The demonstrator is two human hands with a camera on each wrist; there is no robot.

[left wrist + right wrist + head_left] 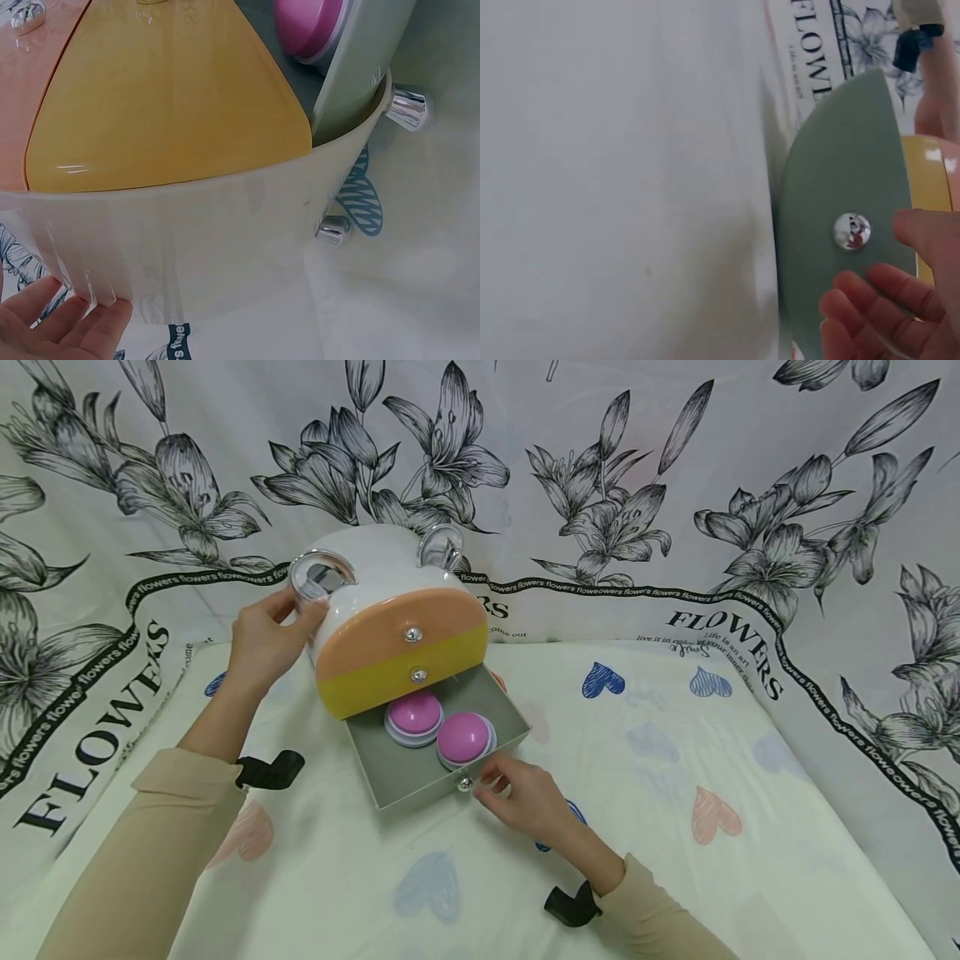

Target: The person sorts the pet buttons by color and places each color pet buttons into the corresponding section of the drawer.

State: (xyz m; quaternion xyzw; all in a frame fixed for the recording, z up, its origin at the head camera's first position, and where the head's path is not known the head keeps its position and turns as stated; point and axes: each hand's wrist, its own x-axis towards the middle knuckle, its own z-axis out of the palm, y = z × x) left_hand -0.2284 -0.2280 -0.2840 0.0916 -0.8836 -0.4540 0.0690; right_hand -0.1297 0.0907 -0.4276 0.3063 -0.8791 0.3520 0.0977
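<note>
A white rounded mini chest of drawers (375, 552) with silver ear-like handles has an orange drawer front (367, 631) over a yellow one (360, 687). Its lowest drawer, grey-green (378, 768), is pulled out. Two pink dome-topped round pieces on pale bases lie inside it, one pink piece (415, 712) near the back and another pink piece (462, 737) near the front. My left hand (266, 635) holds the chest's left side by the silver ear, fingertips against the white shell. My right hand (900, 292) is beside the green drawer's silver knob (852, 231), thumb and fingers apart.
A bed-like white cloth (637, 827) printed with hearts lies beneath the chest. Behind it hangs a flower-printed fabric (540, 543) with a black lettered band. Black straps (272, 771) are on both wrists. Short silver feet (409, 107) show under the chest.
</note>
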